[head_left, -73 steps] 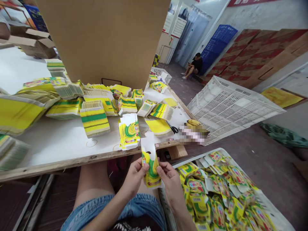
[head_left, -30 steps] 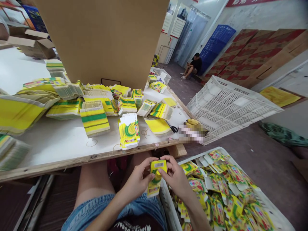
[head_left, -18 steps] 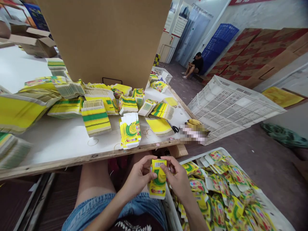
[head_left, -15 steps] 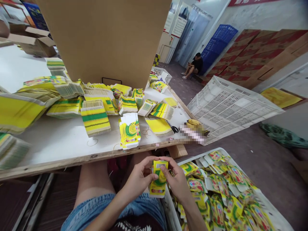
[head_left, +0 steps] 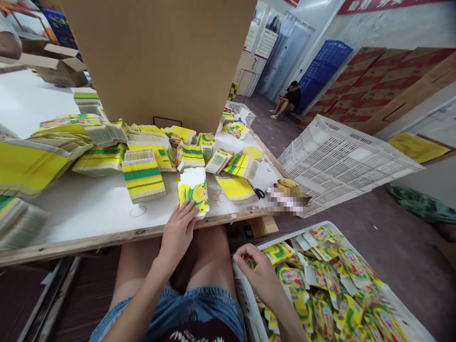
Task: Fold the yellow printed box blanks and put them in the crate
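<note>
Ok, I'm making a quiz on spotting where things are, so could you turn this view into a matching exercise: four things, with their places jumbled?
Things
1. Left hand
2. Right hand
3. Scissors
4. Blue crates

Places
A. Beside the yellow sheets
B. Behind the seated person
C. On a carton pile
D. By the white basket's edge

Pairs: 1-C, 2-D, 3-A, 4-B
</note>
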Tool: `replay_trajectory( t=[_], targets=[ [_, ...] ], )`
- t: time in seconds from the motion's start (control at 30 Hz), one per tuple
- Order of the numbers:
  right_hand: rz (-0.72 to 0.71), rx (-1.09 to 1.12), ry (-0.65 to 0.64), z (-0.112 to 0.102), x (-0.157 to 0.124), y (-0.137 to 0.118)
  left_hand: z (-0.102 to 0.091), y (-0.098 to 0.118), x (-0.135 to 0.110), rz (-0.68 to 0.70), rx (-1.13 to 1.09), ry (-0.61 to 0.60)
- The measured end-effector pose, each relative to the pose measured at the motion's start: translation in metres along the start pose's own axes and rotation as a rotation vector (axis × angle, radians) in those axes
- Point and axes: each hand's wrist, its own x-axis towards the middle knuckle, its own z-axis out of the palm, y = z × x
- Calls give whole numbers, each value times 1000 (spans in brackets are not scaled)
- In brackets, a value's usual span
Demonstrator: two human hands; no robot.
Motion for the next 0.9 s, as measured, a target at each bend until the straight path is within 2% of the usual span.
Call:
replay_trajectory(
  t=[0.13, 0.2, 0.27, 0.33, 0.47, 0.6, 0.67, 0.77, 0.83, 0.9],
  targets=[
    [64, 304, 13, 17, 8, -11, -10, 20, -11, 44, -110, 198],
    [100, 532, 68, 22, 11, -12, -13, 36, -17, 156, -221, 240],
    [140, 752, 176, 24, 14, -11, -12, 52, -23, 331, -359, 180],
    [193, 885, 296, 23, 15, -9, -7, 65, -27, 442, -471, 87],
    [287, 934, 440, 20, 12, -2, 3, 79, -30, 473, -552, -63],
    [281, 873, 430, 18, 6, 6, 4, 86, -32, 501, -604, -151],
    [261, 819, 409, 17, 4, 7, 4, 88, -32, 368, -675, -133],
    [248, 864, 330, 19, 3, 3, 5, 90, -31, -81, -920, -43],
    [254, 959, 268, 24, 3, -1, 7, 90, -29, -357, -1200, -99],
    [261, 1010, 235, 29, 2, -5, 7, 90, -27, -506, -1460, -240]
  ],
)
